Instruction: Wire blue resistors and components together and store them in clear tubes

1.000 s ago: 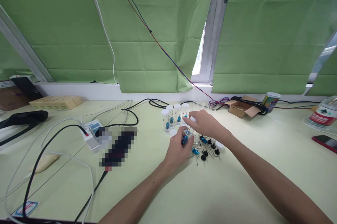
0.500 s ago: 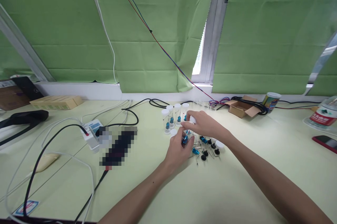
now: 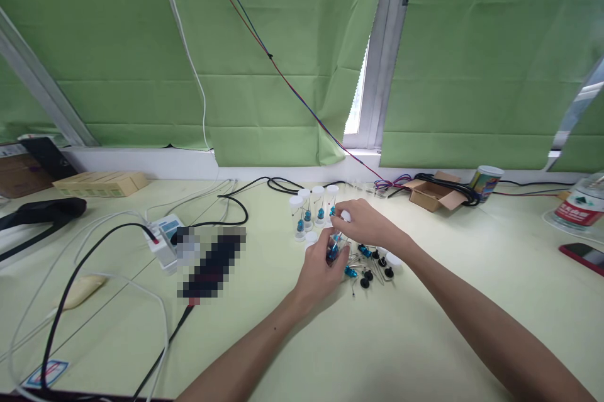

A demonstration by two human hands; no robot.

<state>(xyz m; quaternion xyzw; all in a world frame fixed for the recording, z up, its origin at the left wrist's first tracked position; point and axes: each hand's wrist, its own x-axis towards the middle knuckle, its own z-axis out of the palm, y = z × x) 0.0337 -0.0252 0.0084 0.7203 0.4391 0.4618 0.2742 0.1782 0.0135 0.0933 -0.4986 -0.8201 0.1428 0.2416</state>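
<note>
My left hand (image 3: 321, 267) is wrapped around a small clear plastic vial (image 3: 336, 241), tilted, with a blue part with metal leads visible in it. Just above the vial's mouth, the fingertips of my right hand (image 3: 361, 221) are pinched together; what they grip is hidden. Several clear vials with white caps (image 3: 296, 201) stand upright behind my hands, each with a blue part (image 3: 301, 226) inside. A white cap (image 3: 346, 216) shows beside my right fingers. Loose blue parts (image 3: 350, 271), thin metal pins and black round pieces (image 3: 365, 283) lie to the right of my left hand.
An open cardboard box (image 3: 427, 195) and a printed can (image 3: 487, 184) stand at the back right. A large bottle (image 3: 582, 204) and a red phone (image 3: 582, 257) are at far right. On the left lie a power strip (image 3: 165, 241), cables and a pixelated dark object (image 3: 214, 267).
My right fingertips have shifted slightly to the right over the vial, which now shows more between my hands. My left hand stays nearly still.
</note>
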